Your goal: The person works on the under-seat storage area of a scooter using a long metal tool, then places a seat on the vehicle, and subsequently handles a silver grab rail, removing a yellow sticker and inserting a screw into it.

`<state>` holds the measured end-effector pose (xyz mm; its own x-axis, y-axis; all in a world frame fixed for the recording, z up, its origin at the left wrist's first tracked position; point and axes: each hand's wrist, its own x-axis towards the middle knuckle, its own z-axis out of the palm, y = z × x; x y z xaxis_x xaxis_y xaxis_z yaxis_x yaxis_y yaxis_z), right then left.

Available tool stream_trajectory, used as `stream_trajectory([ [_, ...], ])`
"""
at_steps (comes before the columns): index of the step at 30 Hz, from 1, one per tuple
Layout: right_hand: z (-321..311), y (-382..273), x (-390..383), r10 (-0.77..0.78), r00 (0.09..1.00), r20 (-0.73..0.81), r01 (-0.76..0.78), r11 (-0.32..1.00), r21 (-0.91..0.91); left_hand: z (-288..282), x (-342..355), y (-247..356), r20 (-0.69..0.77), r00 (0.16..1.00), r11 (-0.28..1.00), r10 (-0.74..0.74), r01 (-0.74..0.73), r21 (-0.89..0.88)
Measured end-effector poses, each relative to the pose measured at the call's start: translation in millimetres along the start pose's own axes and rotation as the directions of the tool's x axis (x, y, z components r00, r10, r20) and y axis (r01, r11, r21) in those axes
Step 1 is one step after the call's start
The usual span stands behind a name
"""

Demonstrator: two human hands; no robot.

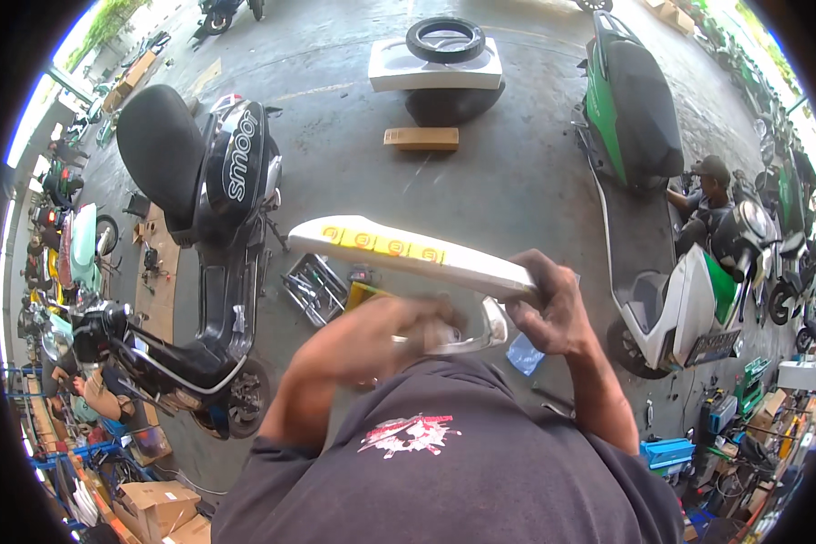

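Gripping the white panel (412, 257) by its right end in a tightly curled right hand (555, 306), with its long axis running leftward beyond the blurred left hand (410, 326); cannot tell the latter's opening or hold.

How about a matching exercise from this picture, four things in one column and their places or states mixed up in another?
Things:
1. Long white part
2. Black tyre
3. Brown carton
4. Open tool tray

Places or states:
A. Filled with metal tools
B. Resting on top of a white box
C. Gripped at one end by the right hand
D. On the floor, just below the white box in the picture

Right pairs: 1-C, 2-B, 3-D, 4-A
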<state>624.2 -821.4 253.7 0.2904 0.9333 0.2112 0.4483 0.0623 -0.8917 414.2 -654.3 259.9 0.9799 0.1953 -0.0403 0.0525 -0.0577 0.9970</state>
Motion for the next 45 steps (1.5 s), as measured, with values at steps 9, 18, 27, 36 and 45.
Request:
stream_trajectory([
  [9,-45,-7,170,-0.245,0.905,0.348,0.311,0.939,-0.149,-71,109,75,-0.058,0.93,0.794,-0.362,0.34,0.504],
  [18,-46,46,230,-0.492,0.856,-0.16,0.436,0.852,-0.29,-78,153,50,-0.342,0.845,0.756,-0.412,0.107,-0.645],
  [27,-54,52,319,-0.607,0.791,-0.078,0.597,0.793,-0.117,-91,216,71,-0.641,0.689,0.851,-0.339,-0.065,-0.521],
  [36,-22,61,383,-0.635,0.756,0.158,0.646,0.763,-0.024,-133,220,55,-0.748,0.606,0.904,-0.272,-0.105,-0.414],
  [45,13,64,431,-0.686,0.668,0.289,0.714,0.7,0.011,-161,200,40,-0.768,0.573,0.859,-0.287,-0.201,-0.471],
])
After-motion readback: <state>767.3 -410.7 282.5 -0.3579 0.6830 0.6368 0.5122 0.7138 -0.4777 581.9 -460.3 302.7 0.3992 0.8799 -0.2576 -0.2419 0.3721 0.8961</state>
